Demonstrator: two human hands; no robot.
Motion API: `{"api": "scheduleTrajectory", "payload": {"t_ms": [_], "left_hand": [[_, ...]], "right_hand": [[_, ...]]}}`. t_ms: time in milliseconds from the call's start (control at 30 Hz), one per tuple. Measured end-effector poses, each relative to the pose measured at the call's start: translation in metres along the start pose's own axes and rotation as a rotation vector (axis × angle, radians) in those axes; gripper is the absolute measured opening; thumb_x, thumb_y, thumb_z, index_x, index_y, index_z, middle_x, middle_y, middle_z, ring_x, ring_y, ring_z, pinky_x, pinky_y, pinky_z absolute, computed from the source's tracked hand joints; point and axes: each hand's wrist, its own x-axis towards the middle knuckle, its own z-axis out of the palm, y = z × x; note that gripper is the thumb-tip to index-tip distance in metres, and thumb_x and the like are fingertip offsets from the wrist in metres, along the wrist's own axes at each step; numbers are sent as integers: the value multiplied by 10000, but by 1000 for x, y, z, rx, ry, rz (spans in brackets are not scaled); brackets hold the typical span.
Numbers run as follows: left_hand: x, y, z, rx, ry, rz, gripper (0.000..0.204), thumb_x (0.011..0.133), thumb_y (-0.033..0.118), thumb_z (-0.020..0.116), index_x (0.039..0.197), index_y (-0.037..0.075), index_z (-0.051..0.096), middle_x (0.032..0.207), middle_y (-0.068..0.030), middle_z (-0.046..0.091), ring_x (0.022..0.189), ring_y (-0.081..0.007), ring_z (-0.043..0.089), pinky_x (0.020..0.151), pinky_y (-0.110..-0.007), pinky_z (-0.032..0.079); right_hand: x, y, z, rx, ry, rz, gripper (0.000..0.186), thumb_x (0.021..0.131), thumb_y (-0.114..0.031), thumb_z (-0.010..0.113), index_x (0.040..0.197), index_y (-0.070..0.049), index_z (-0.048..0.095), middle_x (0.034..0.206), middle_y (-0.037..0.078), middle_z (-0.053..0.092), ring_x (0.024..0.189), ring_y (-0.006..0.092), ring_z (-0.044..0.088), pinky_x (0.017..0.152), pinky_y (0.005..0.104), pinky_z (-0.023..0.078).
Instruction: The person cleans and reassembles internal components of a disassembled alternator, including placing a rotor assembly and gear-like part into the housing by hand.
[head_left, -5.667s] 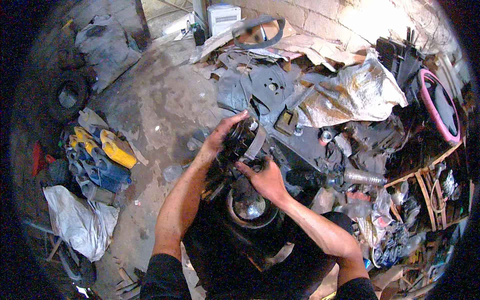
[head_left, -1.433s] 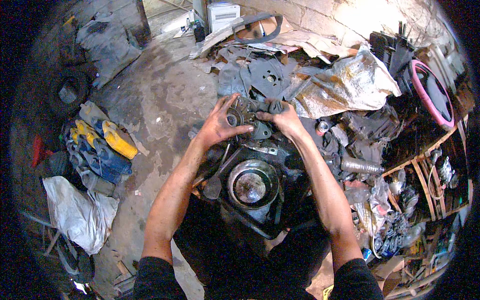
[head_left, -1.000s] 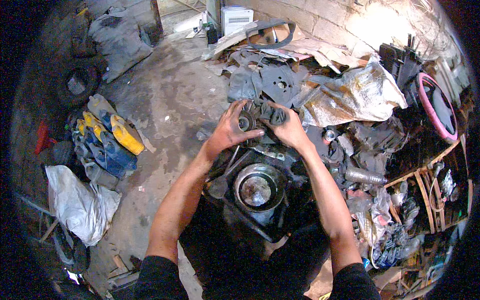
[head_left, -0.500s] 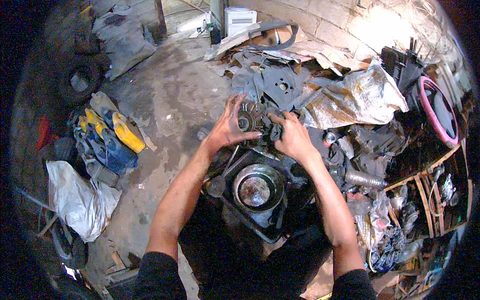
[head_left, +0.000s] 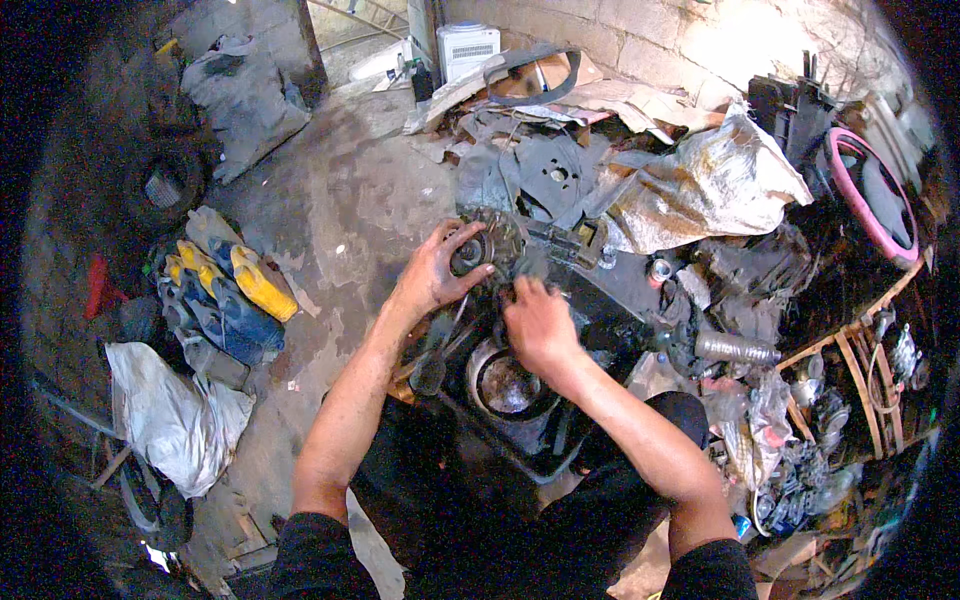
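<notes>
My left hand [head_left: 440, 268] grips a toothed, round metal part [head_left: 474, 252] by its side, with thumb and fingers curved about a ring-shaped face. My right hand [head_left: 541, 322] is closed over a dark, crumpled rag [head_left: 528, 266] against the near right side of that part. The rag and the fingertips are smeared by motion. Below the hands, a round metal pan [head_left: 508, 386] with a dark, stained inside sits in a black frame. My right wrist covers part of its rim.
A grey perforated plate [head_left: 556, 178] and a stained silvery sheet [head_left: 710, 185] lie beyond my hands. At right are a clear plastic bottle [head_left: 737, 348], a can [head_left: 659, 270] and a pink-rimmed oval [head_left: 872, 200]. Yellow-and-blue footwear [head_left: 262, 285] and a white sack [head_left: 185, 418] lie at left.
My right hand has moved left and nearer to me with the rag, now partly over the pan. My left hand and the metal part have shifted slightly left. The view has tilted a little.
</notes>
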Motion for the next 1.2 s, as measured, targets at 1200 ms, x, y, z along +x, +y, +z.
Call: {"api": "scheduleTrajectory", "payload": {"t_ms": [1200], "left_hand": [[2, -7, -6, -43, -79, 38, 671, 755, 318, 768, 1317, 51, 518, 1307, -180, 545, 1202, -334, 530, 1010, -396, 423]], "right_hand": [[0, -15, 20, -32, 13, 174, 295, 834, -218, 538, 982, -21, 701, 1313, 237, 484, 1233, 371, 438, 1007, 523, 370]]}}
